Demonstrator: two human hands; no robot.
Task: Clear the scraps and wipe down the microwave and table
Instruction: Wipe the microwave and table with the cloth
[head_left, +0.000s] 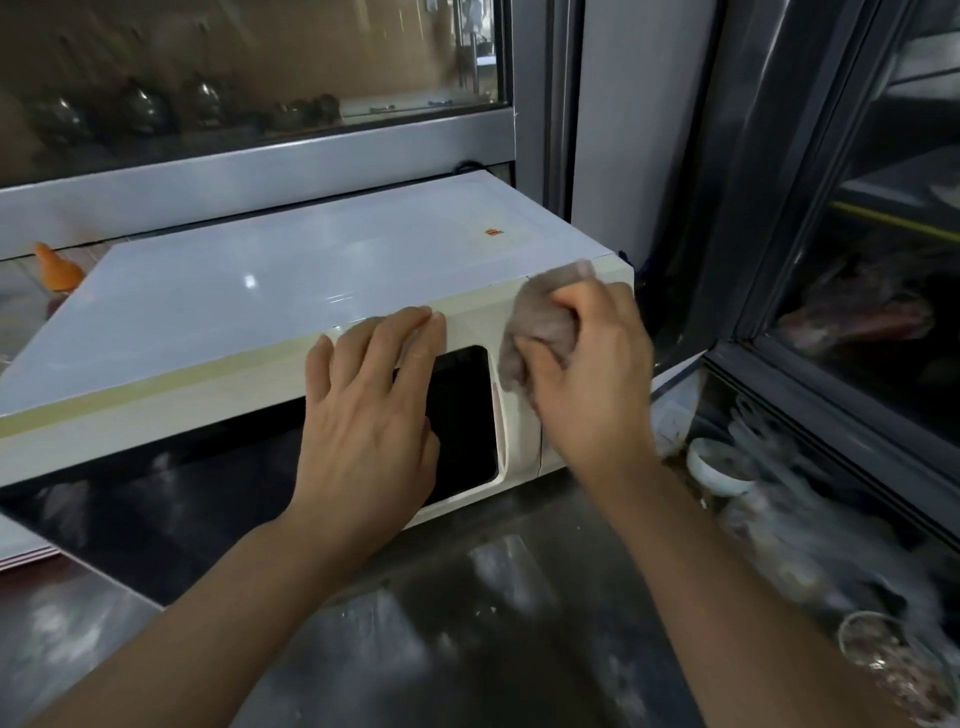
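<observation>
A white microwave (249, 291) with a dark door window stands on a steel table (467, 623) against a glass cabinet. My left hand (371, 410) lies flat with straight fingers on the door's upper front edge. My right hand (587, 374) grips a bunched grey-pink cloth (540, 322) and presses it against the top right corner of the microwave's front panel.
A white bowl (714, 465) and blurred glass dishes (878, 654) crowd the table's right side by a dark-framed display case (831, 322). An orange object (57, 267) sits behind the microwave at left. The steel surface in front shows smears.
</observation>
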